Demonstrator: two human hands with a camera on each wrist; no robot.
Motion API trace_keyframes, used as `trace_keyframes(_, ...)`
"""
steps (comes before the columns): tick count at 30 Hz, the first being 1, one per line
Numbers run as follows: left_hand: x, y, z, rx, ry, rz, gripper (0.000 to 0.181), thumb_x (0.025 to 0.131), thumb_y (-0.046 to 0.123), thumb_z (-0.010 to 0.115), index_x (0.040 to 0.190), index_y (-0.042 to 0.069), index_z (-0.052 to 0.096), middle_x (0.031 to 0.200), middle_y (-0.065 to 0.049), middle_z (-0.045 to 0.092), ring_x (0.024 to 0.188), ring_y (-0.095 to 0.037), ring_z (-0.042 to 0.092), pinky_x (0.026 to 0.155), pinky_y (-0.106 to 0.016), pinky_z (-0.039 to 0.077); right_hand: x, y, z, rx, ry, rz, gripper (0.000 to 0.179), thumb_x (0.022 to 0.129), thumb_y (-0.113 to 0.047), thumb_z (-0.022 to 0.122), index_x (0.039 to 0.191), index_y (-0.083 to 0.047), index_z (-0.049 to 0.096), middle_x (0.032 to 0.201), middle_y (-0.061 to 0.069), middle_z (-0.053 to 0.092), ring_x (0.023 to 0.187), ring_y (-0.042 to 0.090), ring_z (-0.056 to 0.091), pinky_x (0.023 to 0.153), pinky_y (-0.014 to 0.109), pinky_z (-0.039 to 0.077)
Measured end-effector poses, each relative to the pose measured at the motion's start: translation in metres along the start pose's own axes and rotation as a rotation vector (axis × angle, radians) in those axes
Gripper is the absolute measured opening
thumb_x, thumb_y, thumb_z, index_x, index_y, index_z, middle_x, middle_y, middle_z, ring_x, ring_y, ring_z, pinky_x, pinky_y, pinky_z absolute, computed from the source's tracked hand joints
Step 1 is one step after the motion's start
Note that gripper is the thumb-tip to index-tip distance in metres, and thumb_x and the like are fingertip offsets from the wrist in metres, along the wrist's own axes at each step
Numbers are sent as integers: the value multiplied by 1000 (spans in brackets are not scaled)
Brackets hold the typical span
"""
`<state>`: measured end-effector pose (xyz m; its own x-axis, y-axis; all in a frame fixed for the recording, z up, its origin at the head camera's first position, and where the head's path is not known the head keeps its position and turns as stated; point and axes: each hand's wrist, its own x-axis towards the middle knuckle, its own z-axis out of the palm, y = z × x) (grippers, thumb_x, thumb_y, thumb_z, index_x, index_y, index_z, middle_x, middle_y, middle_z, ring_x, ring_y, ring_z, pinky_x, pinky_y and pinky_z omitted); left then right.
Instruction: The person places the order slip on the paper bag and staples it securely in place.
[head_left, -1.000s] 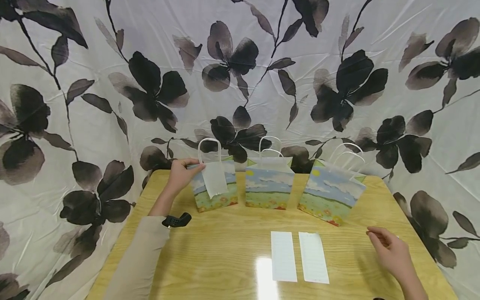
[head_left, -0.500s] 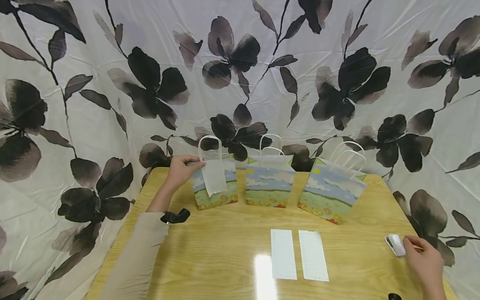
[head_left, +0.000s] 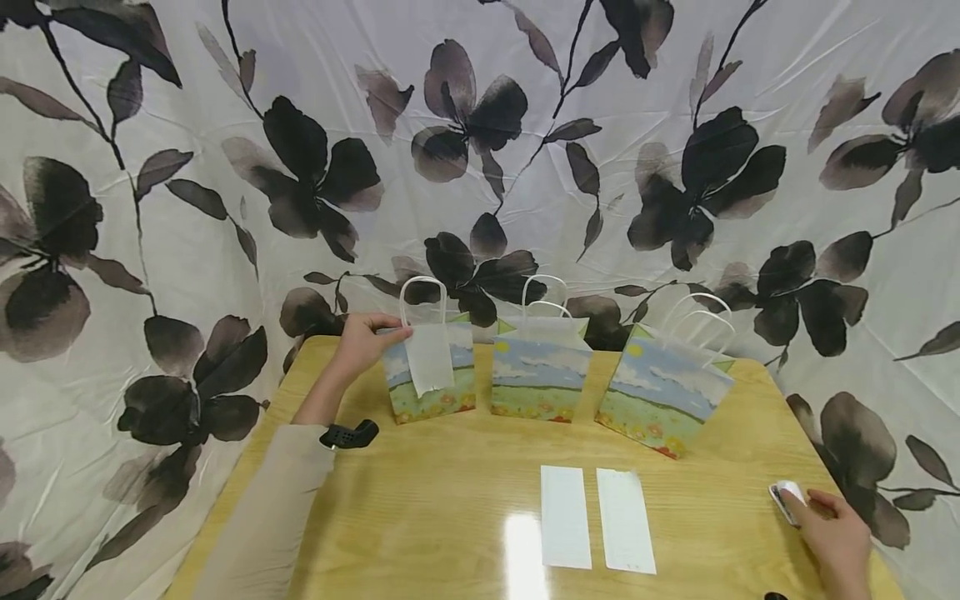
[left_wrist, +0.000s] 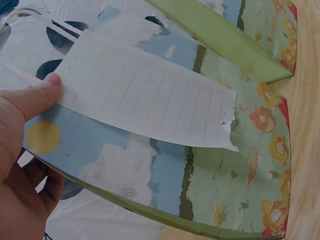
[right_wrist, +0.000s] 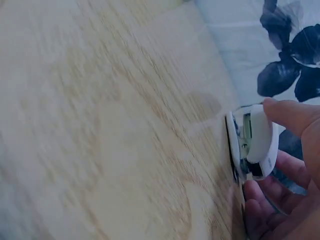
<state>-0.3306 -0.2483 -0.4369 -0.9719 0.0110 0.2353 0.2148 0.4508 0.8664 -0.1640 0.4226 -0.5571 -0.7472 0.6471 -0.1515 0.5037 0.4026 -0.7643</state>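
My left hand [head_left: 367,340] pinches a lined paper slip [left_wrist: 150,95] against the top of the left gift bag [left_wrist: 170,165], thumb on the slip and fingers behind the bag. The slip hangs down over the bag's printed front, its lower edge torn. At the table's right side my right hand [head_left: 834,527] holds a small white stapler [right_wrist: 260,140], the thumb on its top and the other fingers curled beneath. The stapler [head_left: 787,500] is partly hidden by the thumb in the head view.
A middle gift bag [head_left: 540,375] and a right gift bag [head_left: 663,392], both with white handles, stand along the back of the wooden table [head_left: 420,500]. Two white paper slips [head_left: 566,517] lie side by side in front of them. A floral cloth [head_left: 570,192] hangs behind.
My right hand has moved right to the stapler, which it covered little of half a second ago, and taken hold of it. My left hand stays on the slip and bag.
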Motion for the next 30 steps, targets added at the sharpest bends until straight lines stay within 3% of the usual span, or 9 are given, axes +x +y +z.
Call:
trace_keyframes(3,-4,-3,2,-18,5,-1,33,84,32,79,97,2,76,109,-13,69,103,-26,60,83,-41,49,-3,2,2,-35,-29,-41,69,83,-37,76,124,14,53,105,31,60,65,-5,44,50,16,39)
trace_keyframes(11,-13,-9,8,-30,52,8,38,83,34,79,99,0,76,105,-14,70,97,-28,62,83,-42,48,1,2,4,-145,-54,-102,60,84,-31,74,117,16,56,101,32,61,83,36,58,58,30,41)
trace_keyframes(16,-19,-15,8,-41,81,14,37,83,34,79,99,0,76,103,-13,70,93,-28,62,76,-31,49,2,1,9,-115,-59,-77,64,87,-37,70,120,16,54,108,34,59,91,40,56,60,31,41)
trace_keyframes(20,-17,-15,10,-37,76,49,36,84,32,78,99,-1,76,102,-15,70,93,-31,62,72,-26,49,-1,-7,9,-42,-47,-17,68,87,-37,70,124,17,51,113,35,55,89,34,55,54,24,40)
trace_keyframes(26,-11,-9,6,-5,82,69,32,83,29,79,96,0,76,100,-14,71,91,-29,64,74,-34,51,-4,-21,10,68,-89,-26,70,88,-33,69,128,19,46,116,36,57,65,-4,47,51,19,47)
trace_keyframes(30,-8,-7,7,-12,60,74,31,83,28,79,95,0,76,103,-14,71,94,-28,63,80,-41,50,-13,-27,11,206,-151,-19,73,90,-35,68,135,16,41,97,20,68,64,-9,53,58,20,51)
